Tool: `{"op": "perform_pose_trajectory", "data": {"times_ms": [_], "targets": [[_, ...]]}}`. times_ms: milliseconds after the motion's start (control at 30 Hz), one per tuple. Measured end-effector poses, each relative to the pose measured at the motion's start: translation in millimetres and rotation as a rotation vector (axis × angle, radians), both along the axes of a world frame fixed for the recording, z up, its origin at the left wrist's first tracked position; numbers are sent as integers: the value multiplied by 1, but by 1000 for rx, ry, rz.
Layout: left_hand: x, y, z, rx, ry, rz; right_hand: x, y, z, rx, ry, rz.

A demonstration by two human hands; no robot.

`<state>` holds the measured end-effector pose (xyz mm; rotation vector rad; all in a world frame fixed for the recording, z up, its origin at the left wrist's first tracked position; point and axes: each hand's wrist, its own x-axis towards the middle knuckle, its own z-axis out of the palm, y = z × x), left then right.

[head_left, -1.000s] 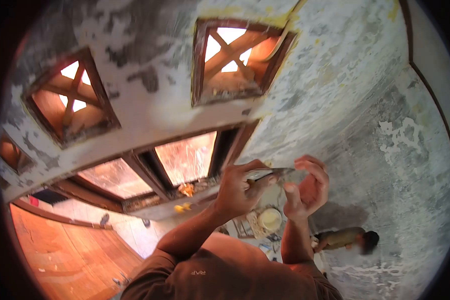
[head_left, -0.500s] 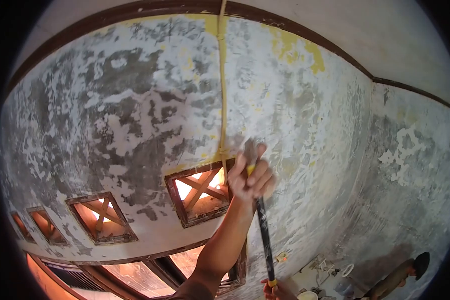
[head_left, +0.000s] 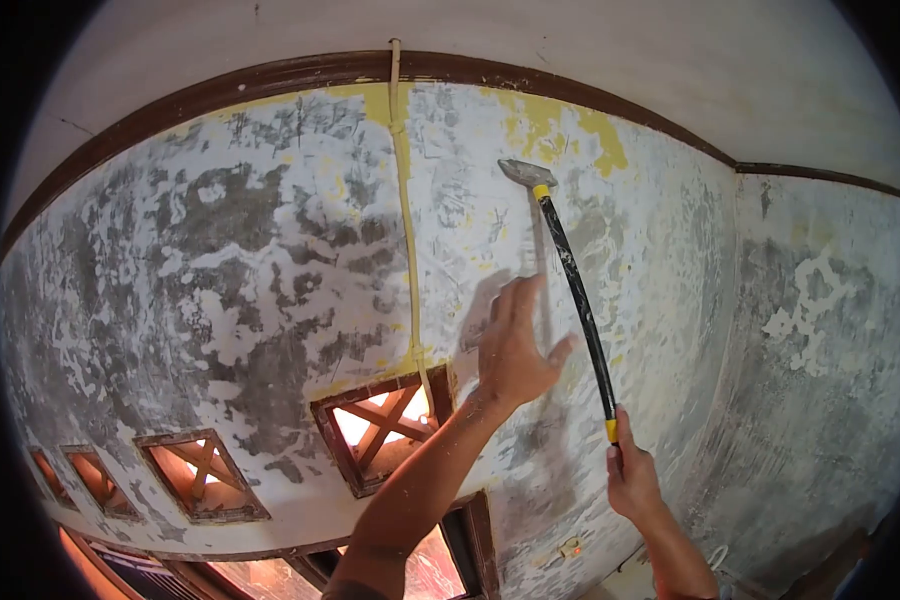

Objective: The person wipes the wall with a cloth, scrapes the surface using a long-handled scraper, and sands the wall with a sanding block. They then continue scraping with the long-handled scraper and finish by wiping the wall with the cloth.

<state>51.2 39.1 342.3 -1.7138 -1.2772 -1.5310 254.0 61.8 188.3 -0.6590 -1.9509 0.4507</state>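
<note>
My right hand [head_left: 634, 482] is wrapped round the lower end of a long-handled scraper [head_left: 582, 305], just under its lower yellow band. Its black shaft bends slightly and slants up to the left. At the top, past another yellow band, the dusty grey head [head_left: 526, 173] is at the patchy wall [head_left: 450, 230]; whether it touches cannot be told. My left hand [head_left: 515, 350] is raised beside the shaft, fingers up and thumb out to the right, with nothing in it. A shadow of the hand falls on the wall.
A pale pipe [head_left: 407, 250] runs down the wall to a small vent [head_left: 380, 425] with crossed slats. Below is a window frame [head_left: 480, 545]. Brown trim [head_left: 570, 88] borders the ceiling. A wall socket [head_left: 570, 548] is low, near the corner.
My left hand has let go of the scraper near its head and opened. The scraper's head and my right hand have risen in view. The view has tilted upward.
</note>
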Motion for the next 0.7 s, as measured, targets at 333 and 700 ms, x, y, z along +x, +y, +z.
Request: {"op": "perform_pose_trajectory", "data": {"times_ms": [333, 700], "targets": [[31, 70, 56, -95, 1010, 235, 34, -3, 45, 45, -45, -36], [35, 88, 81, 136, 992, 126, 48, -3, 75, 119, -67, -109]]}}
